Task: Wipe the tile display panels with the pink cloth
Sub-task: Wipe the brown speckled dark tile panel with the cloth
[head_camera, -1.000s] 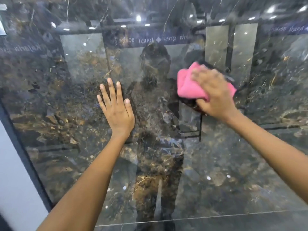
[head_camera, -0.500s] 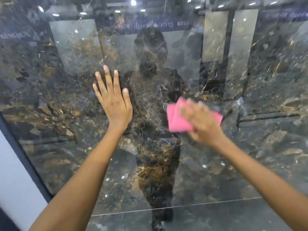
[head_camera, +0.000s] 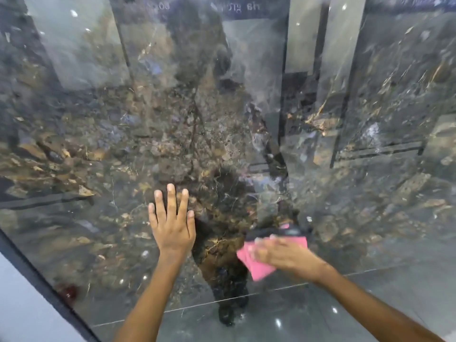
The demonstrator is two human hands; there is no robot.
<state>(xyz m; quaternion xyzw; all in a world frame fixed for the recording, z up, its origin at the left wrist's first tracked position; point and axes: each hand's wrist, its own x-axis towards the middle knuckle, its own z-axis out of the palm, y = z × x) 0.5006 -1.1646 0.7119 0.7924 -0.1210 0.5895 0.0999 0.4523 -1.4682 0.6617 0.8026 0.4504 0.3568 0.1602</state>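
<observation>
The pink cloth sits flat under your right hand, pressed low on the tile panel just above its bottom joint, while your left hand braces open-palmed beside it, so the unwiped stone lies up and away.

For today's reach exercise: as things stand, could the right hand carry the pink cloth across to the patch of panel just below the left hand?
Probably yes. The right hand presses the pink cloth flat on the tile panel, beside the left hand, and only bare panel lies between them.
</observation>
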